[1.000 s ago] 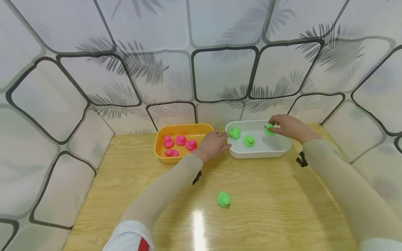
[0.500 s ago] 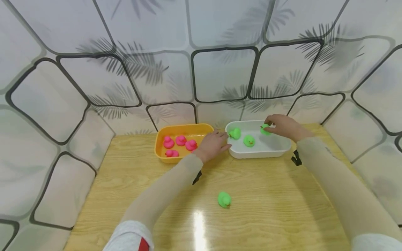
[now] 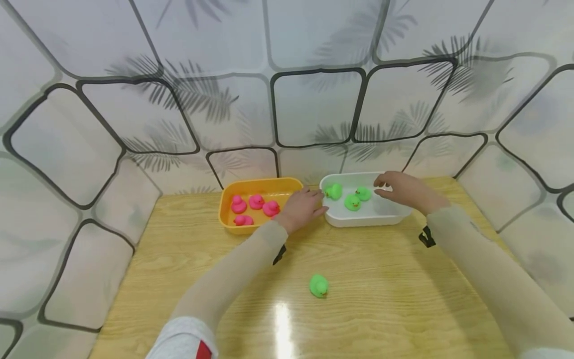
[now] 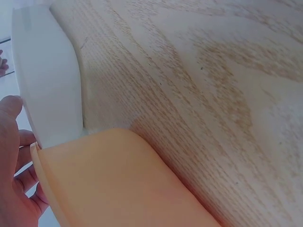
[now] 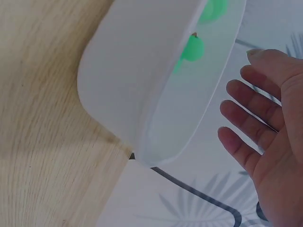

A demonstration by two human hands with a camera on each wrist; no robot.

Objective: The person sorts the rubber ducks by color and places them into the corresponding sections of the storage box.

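My right hand hovers over the right end of a white tray, fingers loosely spread with nothing between them. Three green rubber ducks lie in that tray: one duck at the left end, a second duck in front, a third duck just behind it. At the junction of the two trays lies my left hand, holding no duck. In the left wrist view its thumb is at the white tray's rim, and its relaxed fingers overlap the corner of an orange tray.
Several pink rubber ducks sit inside the orange tray, left of the white one. Another green duck stands on the wooden table nearer the front. A patterned wall covering rises behind the trays and along both sides.
My right hand carried a green duck leftward inside the white tray and let it go beside the front duck, then drew back slightly right. The left hand stayed in place.
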